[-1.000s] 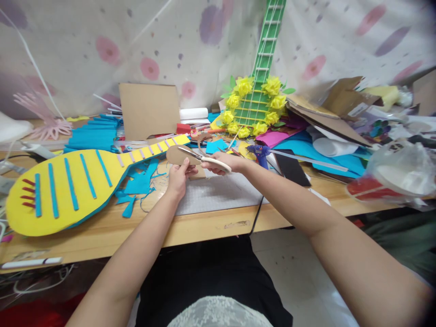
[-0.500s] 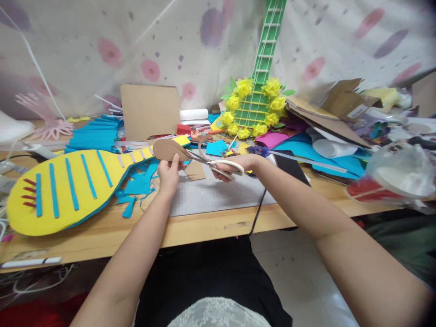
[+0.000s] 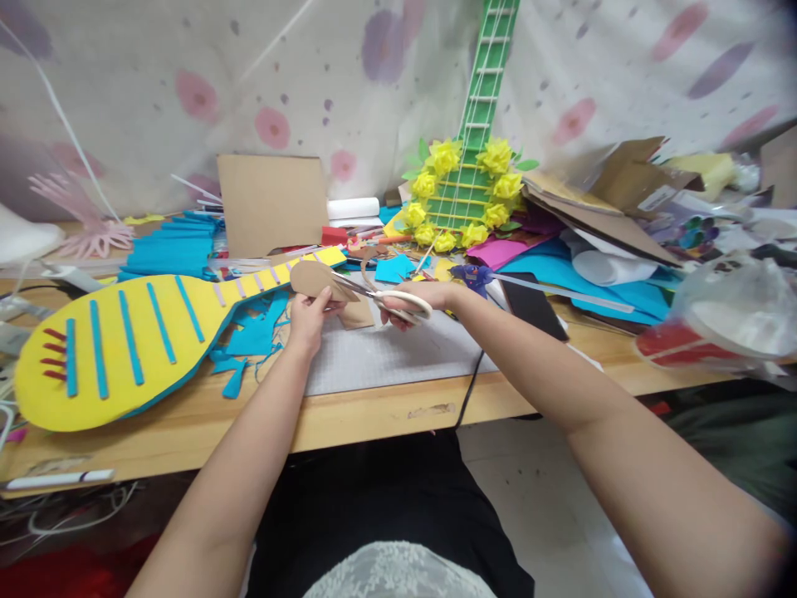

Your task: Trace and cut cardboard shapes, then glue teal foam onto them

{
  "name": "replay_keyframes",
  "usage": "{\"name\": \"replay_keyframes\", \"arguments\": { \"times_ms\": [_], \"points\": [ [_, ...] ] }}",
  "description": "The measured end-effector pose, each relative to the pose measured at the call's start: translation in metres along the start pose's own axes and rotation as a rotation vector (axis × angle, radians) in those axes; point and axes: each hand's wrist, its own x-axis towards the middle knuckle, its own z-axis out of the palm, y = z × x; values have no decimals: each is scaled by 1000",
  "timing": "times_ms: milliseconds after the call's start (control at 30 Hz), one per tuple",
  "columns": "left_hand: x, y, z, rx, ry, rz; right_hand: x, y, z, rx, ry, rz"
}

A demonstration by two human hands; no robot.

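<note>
My left hand (image 3: 310, 320) pinches a brown cardboard piece (image 3: 315, 281) with a rounded left end, held above the cutting mat (image 3: 367, 365). In my right hand (image 3: 408, 305) is a pair of scissors (image 3: 414, 309) with white handles. Their blades point left and lie against the cardboard's right part. A thin curled brown strip (image 3: 367, 267) rises behind the blades. To the left lies a yellow paper lute shape (image 3: 112, 340) with blue strips across its body; its neck reaches behind the cardboard piece. Another bit of cardboard (image 3: 356, 316) rests on the mat below.
Blue paper scraps (image 3: 252, 332) lie beside the lute shape. Behind stands a green guitar shape (image 3: 464, 187) ringed with yellow paper flowers. A purple glue gun (image 3: 471, 276), a black phone-like slab (image 3: 532, 306) and a plastic-wrapped red cup (image 3: 685, 336) are on the right. A cardboard sheet (image 3: 272, 203) leans at the back.
The cardboard piece has shifted slightly right and turned in my left hand. My right hand and the scissors have moved a little left, the blades further over the cardboard.
</note>
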Motion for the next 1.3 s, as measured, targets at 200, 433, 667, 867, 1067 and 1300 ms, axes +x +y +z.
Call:
{"name": "replay_keyframes", "arguments": {
  "times_ms": [200, 433, 667, 867, 1067, 1300],
  "points": [
    [0, 0, 0, -42, 43, 4, 2, 1, 0, -3, -1, 1],
    [-3, 2, 3, -83, 72, -39, 2, 1, -1, 13, -8, 13],
    [-8, 8, 8, -109, 88, -66, 8, 5, -3, 41, 15, 40],
    [-6, 11, 6, -111, 112, -37, 5, 4, -3, 72, -4, 116],
    [-6, 7, 5, -68, 91, -26, 9, 7, 0, 75, -12, 64],
    [-16, 2, 14, 21, 10, -72, 23, 0, 4, 92, 30, 89]
  ]
}}
